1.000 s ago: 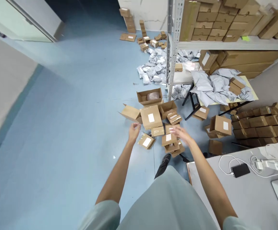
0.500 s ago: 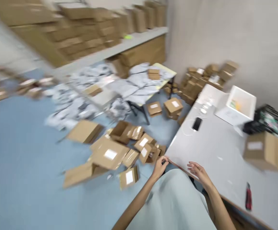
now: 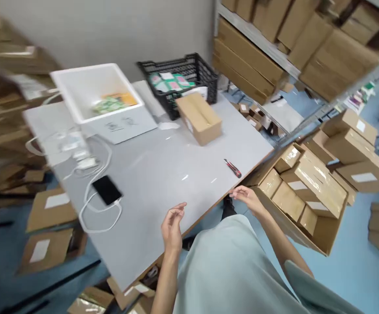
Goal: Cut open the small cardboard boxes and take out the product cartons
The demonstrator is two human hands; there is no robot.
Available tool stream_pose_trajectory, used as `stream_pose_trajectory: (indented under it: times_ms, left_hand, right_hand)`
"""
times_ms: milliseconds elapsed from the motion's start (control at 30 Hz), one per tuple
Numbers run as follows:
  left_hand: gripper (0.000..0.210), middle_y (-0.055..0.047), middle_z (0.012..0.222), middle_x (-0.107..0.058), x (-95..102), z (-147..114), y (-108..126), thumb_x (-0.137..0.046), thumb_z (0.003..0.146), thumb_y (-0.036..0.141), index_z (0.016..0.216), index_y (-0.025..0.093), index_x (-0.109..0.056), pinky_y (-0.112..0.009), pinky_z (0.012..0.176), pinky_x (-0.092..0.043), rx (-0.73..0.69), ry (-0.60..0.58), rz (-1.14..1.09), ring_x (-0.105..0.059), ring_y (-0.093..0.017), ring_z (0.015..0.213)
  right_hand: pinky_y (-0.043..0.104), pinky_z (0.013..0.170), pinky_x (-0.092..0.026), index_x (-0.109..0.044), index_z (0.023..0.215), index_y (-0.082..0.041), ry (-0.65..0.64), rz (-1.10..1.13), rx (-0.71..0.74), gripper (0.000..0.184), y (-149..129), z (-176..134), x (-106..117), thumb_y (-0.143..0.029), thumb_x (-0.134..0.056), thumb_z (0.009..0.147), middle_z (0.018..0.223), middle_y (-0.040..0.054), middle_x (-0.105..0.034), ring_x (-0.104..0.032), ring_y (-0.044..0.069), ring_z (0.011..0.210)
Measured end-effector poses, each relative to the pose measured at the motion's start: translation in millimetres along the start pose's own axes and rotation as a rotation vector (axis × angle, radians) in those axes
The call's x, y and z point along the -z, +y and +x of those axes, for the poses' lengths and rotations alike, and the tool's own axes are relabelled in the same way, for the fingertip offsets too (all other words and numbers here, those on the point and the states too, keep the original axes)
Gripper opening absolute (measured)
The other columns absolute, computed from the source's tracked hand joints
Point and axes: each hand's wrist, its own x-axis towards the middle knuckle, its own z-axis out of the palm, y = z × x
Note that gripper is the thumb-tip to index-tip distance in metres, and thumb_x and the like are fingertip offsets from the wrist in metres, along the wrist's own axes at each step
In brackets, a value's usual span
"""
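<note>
My left hand (image 3: pixel 172 226) hovers over the near edge of the grey table (image 3: pixel 150 183), its fingers loosely bent, with nothing visible in it. My right hand (image 3: pixel 247 199) is just off the table's near edge, fingers loosely stretched and nothing seen in them. Closest to it on the table lies a red and black box cutter (image 3: pixel 233 168). Further back sits a closed cardboard box (image 3: pixel 199 118). A black phone (image 3: pixel 107 190) rests at the left of the table, plugged into a white cable (image 3: pixel 85 205).
A white foam box (image 3: pixel 120 124) with colourful packets and a black plastic crate (image 3: pixel 192 69) stand at the table's back. To my right, a large open carton (image 3: pixel 323 237) holds several smaller boxes. Shelving (image 3: pixel 261 39) with cartons rises behind; more boxes (image 3: pixel 50 250) are on the left.
My view has swung right from the floor boxes to the table and the carton. Both hands have moved with my body; the left is now over the table edge. Neither has picked anything up.
</note>
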Motion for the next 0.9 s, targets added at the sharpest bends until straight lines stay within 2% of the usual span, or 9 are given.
stream_pose_trajectory:
  times_ms: [100, 200, 300, 400, 500, 600, 733, 900]
  left_hand:
    - [0.037, -0.01, 0.117, -0.082, -82.2, 18, 8, -0.082, 0.082, 0.054, 0.082, 0.025, -0.059, -0.054, 0.123, -0.049, 0.032, -0.086, 0.049, -0.072, -0.033, 0.13]
    - [0.04, -0.01, 0.114, -0.082, -154.3, 27, 15, -0.085, 0.081, 0.054, 0.081, 0.025, -0.058, -0.053, 0.12, -0.051, 0.084, -0.227, 0.124, -0.073, -0.033, 0.128]
    - [0.038, -0.009, 0.116, -0.082, -210.7, 29, 20, -0.085, 0.085, 0.053, 0.082, 0.025, -0.06, -0.052, 0.12, -0.052, 0.104, -0.39, 0.197, -0.073, -0.033, 0.129]
    - [0.035, -0.009, 0.119, -0.082, -252.3, 28, 24, -0.083, 0.09, 0.051, 0.083, 0.025, -0.061, -0.051, 0.121, -0.052, 0.11, -0.533, 0.25, -0.073, -0.031, 0.131]
    - [0.034, -0.009, 0.117, -0.082, -281.7, 25, 24, -0.082, 0.091, 0.05, 0.083, 0.024, -0.062, -0.05, 0.118, -0.054, 0.122, -0.642, 0.279, -0.073, -0.031, 0.127]
    - [0.032, -0.01, 0.118, -0.082, -297.9, 17, 23, -0.081, 0.091, 0.049, 0.083, 0.024, -0.063, -0.049, 0.116, -0.054, 0.127, -0.736, 0.301, -0.073, -0.031, 0.127]
    - [0.03, -0.01, 0.122, -0.081, -302.7, 4, 17, -0.081, 0.09, 0.047, 0.084, 0.024, -0.063, -0.05, 0.121, -0.052, 0.175, -0.809, 0.245, -0.072, -0.031, 0.131]
    - [0.03, -0.01, 0.117, -0.082, -308.5, -13, 3, -0.08, 0.085, 0.045, 0.081, 0.025, -0.059, -0.053, 0.12, -0.054, 0.241, -0.904, 0.2, -0.074, -0.031, 0.125]
  right_hand:
    - [0.044, 0.108, -0.059, -0.075, 0.088, -0.025, -0.02, 0.114, 0.004, 0.046, -6, 14, 49, -0.06, -0.102, 0.075, 0.115, 0.0089, -0.087, -0.081, 0.025, 0.106]
    - [0.044, 0.108, -0.059, -0.072, 0.086, -0.025, 0.047, 0.197, -0.02, 0.046, -7, 18, 96, -0.06, -0.101, 0.077, 0.113, 0.008, -0.086, -0.08, 0.025, 0.106]
    - [0.044, 0.105, -0.059, -0.07, 0.084, -0.025, 0.168, 0.259, -0.044, 0.045, -4, 16, 139, -0.058, -0.1, 0.077, 0.111, 0.0069, -0.085, -0.079, 0.024, 0.102]
    - [0.043, 0.104, -0.059, -0.069, 0.084, -0.025, 0.283, 0.315, -0.045, 0.042, -3, 12, 173, -0.055, -0.099, 0.077, 0.11, 0.0064, -0.085, -0.079, 0.024, 0.101]
    - [0.044, 0.104, -0.058, -0.07, 0.085, -0.025, 0.395, 0.354, -0.033, 0.038, -3, 5, 196, -0.052, -0.096, 0.078, 0.112, 0.0069, -0.086, -0.079, 0.026, 0.105]
    - [0.043, 0.103, -0.058, -0.072, 0.085, -0.025, 0.493, 0.379, -0.034, 0.036, -1, -8, 204, -0.052, -0.095, 0.078, 0.113, 0.0069, -0.086, -0.079, 0.027, 0.107]
    - [0.042, 0.1, -0.057, -0.071, 0.083, -0.025, 0.56, 0.399, -0.052, 0.039, 6, -37, 195, -0.054, -0.096, 0.075, 0.11, 0.007, -0.086, -0.079, 0.027, 0.104]
    - [0.043, 0.103, -0.057, -0.07, 0.081, -0.025, 0.714, 0.379, -0.091, 0.039, 18, -99, 179, -0.053, -0.097, 0.074, 0.111, 0.0075, -0.085, -0.079, 0.027, 0.106]
